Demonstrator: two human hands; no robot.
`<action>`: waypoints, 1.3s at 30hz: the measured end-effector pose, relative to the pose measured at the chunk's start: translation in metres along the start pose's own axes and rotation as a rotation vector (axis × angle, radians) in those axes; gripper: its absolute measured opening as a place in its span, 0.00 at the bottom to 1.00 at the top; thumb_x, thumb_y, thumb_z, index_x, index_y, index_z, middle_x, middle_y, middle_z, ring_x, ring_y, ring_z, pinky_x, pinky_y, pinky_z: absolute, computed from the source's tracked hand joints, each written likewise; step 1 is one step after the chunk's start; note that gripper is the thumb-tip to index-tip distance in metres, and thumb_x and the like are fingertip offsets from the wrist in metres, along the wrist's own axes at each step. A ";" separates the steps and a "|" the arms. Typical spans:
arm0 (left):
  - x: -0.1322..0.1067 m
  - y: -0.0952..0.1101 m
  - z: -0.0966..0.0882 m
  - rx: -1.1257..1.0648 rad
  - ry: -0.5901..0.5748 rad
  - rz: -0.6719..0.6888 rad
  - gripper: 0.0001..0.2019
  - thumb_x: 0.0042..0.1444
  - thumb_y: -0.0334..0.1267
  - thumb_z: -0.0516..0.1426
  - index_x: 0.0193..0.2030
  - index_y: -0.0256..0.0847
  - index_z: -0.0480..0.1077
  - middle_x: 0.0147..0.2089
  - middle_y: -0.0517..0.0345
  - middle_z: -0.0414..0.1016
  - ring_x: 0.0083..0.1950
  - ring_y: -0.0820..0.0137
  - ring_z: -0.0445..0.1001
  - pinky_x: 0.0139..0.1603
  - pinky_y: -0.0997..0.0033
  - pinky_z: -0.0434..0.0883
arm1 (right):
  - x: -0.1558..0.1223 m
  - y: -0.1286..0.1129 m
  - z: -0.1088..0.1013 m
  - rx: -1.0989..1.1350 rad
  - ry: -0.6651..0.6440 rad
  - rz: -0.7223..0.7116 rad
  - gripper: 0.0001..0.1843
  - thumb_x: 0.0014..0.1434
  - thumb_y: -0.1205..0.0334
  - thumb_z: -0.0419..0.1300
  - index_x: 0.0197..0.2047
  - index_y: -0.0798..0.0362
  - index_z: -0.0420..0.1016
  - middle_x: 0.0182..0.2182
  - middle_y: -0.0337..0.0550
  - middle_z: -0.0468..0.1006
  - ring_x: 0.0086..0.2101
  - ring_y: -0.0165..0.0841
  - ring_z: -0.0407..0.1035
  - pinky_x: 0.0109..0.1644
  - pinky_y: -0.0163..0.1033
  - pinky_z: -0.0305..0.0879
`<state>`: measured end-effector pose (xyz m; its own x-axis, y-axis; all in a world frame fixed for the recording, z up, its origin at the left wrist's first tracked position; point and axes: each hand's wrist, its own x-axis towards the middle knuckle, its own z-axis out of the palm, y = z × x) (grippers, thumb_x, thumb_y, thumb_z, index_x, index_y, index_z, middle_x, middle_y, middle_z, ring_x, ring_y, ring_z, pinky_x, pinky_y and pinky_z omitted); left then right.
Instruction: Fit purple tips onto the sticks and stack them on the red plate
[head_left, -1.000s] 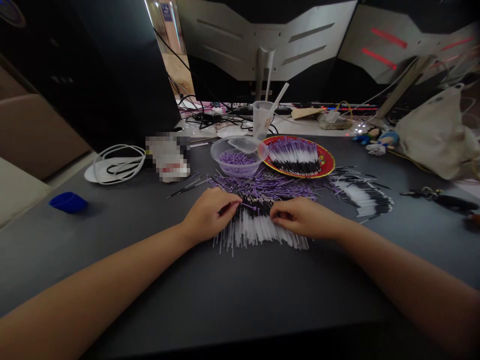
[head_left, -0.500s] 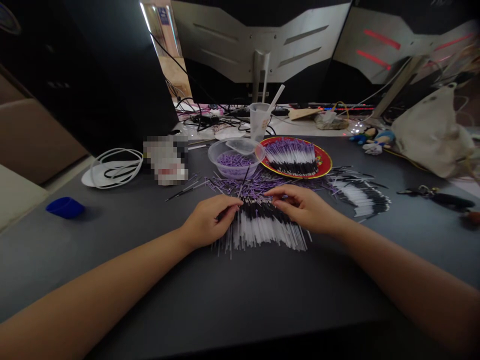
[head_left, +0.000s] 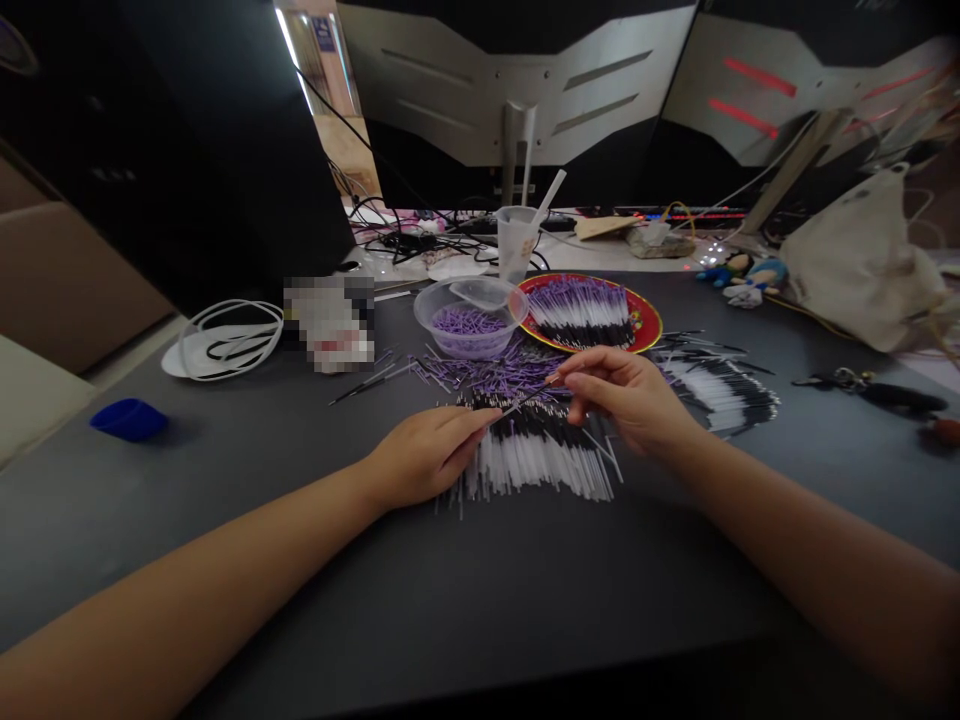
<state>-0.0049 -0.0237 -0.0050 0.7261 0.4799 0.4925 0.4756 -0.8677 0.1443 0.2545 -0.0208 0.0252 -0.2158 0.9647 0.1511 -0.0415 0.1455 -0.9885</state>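
My left hand (head_left: 431,455) rests low over a row of thin black-and-white sticks (head_left: 536,465), its thumb and forefinger closed on one end of a single thin stick (head_left: 529,397). My right hand (head_left: 626,395) pinches the dark far end of that same stick, which slants up to the right between the hands. Any small part at my right fingertips is too tiny to make out. Just beyond my hands lies a loose heap of small purple pieces (head_left: 487,372). More of them fill a clear plastic bowl (head_left: 471,345).
A red plate (head_left: 646,322) bears sticks with purple ends. Another fan of sticks (head_left: 716,392) lies right. Around them are a plastic cup with straw (head_left: 516,240), blue cup-like object (head_left: 129,420), white cable (head_left: 232,340), keys (head_left: 874,390), small dolls (head_left: 742,278) and monitors (head_left: 517,80).
The stick at my left fingertips has tipped from nearly upright to a rightward slant. My right hand has lifted slightly and come onto its far end.
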 end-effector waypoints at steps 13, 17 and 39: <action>-0.001 0.000 0.001 0.031 -0.044 -0.024 0.17 0.64 0.34 0.48 0.59 0.39 0.61 0.39 0.53 0.75 0.37 0.69 0.74 0.38 0.69 0.72 | -0.001 0.001 0.001 -0.060 -0.046 0.010 0.10 0.53 0.57 0.63 0.38 0.52 0.72 0.37 0.42 0.79 0.20 0.24 0.70 0.26 0.35 0.70; 0.000 0.004 0.001 0.051 0.000 -0.004 0.19 0.64 0.34 0.49 0.61 0.38 0.57 0.39 0.52 0.76 0.37 0.69 0.75 0.38 0.69 0.72 | -0.006 0.000 0.009 -0.163 -0.188 0.042 0.14 0.54 0.59 0.63 0.44 0.53 0.74 0.41 0.45 0.78 0.23 0.26 0.72 0.29 0.36 0.72; 0.004 -0.011 0.006 -0.178 0.235 -0.451 0.07 0.57 0.36 0.56 0.40 0.40 0.74 0.39 0.57 0.79 0.38 0.71 0.76 0.38 0.72 0.74 | -0.005 -0.008 -0.009 -0.717 -0.152 -0.192 0.04 0.54 0.63 0.59 0.34 0.53 0.74 0.29 0.41 0.77 0.30 0.31 0.71 0.34 0.37 0.66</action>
<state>-0.0042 -0.0110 -0.0097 0.3291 0.7860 0.5234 0.6081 -0.6005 0.5193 0.2643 -0.0250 0.0322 -0.4030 0.8747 0.2693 0.5413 0.4650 -0.7005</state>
